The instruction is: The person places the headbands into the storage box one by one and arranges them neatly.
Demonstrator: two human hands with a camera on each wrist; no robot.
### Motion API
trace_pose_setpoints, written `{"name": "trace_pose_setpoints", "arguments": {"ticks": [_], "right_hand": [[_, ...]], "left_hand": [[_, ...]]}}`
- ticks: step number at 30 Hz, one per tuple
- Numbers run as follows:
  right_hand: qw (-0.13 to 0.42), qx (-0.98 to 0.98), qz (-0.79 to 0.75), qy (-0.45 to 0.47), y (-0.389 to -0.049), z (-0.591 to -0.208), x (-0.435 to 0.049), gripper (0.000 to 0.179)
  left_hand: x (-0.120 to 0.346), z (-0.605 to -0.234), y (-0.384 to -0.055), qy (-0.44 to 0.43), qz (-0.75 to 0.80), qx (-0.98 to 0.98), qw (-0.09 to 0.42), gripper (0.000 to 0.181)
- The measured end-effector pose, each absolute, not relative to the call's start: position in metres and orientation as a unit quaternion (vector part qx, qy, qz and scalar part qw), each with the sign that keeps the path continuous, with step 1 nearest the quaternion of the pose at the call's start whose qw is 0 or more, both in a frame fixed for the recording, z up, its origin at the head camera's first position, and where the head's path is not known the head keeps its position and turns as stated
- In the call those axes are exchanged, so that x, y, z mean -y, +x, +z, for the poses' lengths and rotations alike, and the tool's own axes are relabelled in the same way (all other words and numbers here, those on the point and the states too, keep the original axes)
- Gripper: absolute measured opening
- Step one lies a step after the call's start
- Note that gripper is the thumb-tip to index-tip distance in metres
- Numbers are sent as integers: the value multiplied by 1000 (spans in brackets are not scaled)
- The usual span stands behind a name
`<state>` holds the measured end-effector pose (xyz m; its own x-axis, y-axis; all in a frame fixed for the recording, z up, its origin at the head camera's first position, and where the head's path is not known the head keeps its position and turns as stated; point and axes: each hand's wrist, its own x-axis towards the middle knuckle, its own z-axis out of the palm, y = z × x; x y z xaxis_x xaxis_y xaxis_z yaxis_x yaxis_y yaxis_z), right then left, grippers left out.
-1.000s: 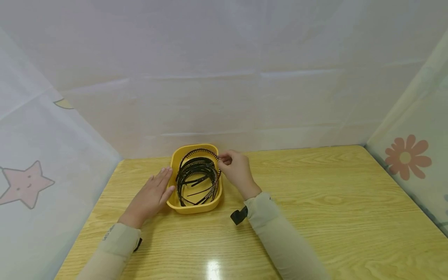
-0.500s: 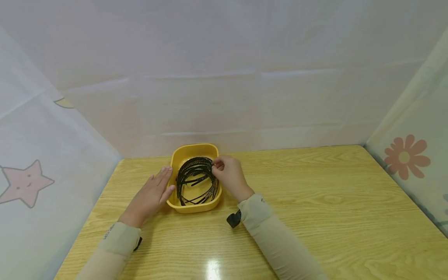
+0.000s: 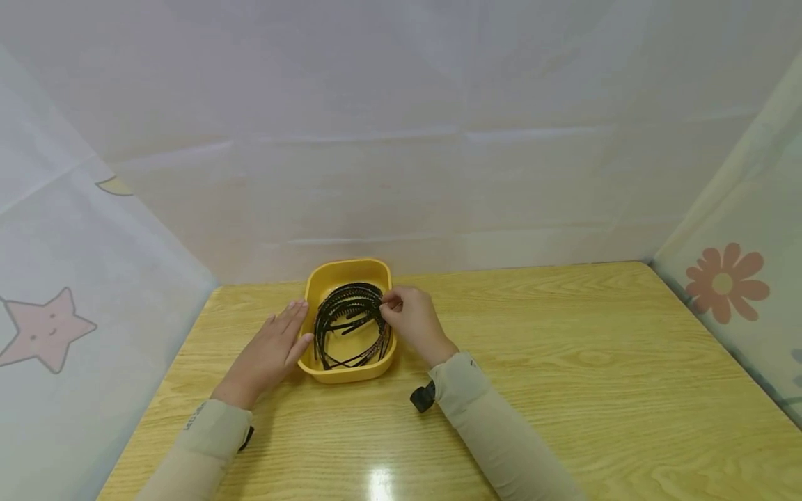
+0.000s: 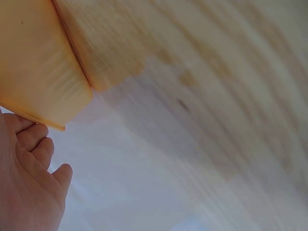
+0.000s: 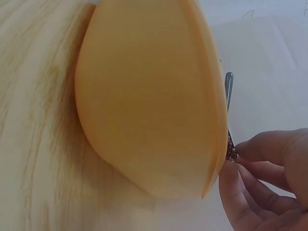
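Note:
Several black toothed headbands [image 3: 348, 295] lie nested in a yellow plastic basket [image 3: 351, 376]. My right hand [image 3: 416, 320], at the basket's right rim, pinches one headband between thumb and fingertips. In the right wrist view, a beaded part of that headband [image 5: 232, 152] shows at the fingertips, beside the rim; its rest is hidden behind the basket wall [image 5: 144, 96]. On the left side, my left hand [image 3: 269, 351] rests against the basket with fingers extended. The left wrist view shows its fingers [image 4: 43, 149] at the basket's rim.
The basket stands on a wood-grain table [image 3: 564, 362], near its back edge. Pale cloth sheets hang behind and at both sides, with a pink star [image 3: 50, 330] on the left and a red flower [image 3: 727, 283] on the right.
One second ago a headband stood raised above the others in my right hand. It has since come down into the bundle, the hand moving slightly left and down. My left hand has stayed put.

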<state>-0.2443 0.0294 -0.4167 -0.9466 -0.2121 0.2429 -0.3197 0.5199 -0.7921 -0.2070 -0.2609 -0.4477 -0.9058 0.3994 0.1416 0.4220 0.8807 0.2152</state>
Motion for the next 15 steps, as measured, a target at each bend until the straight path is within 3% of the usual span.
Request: {"name": "trace_pose_setpoints", "arguments": {"ticks": [15], "right_hand": [[87, 898, 374, 214, -246, -418, -88, 18]], "left_hand": [[267, -453, -208, -213, -124, 967, 61, 67]]}}
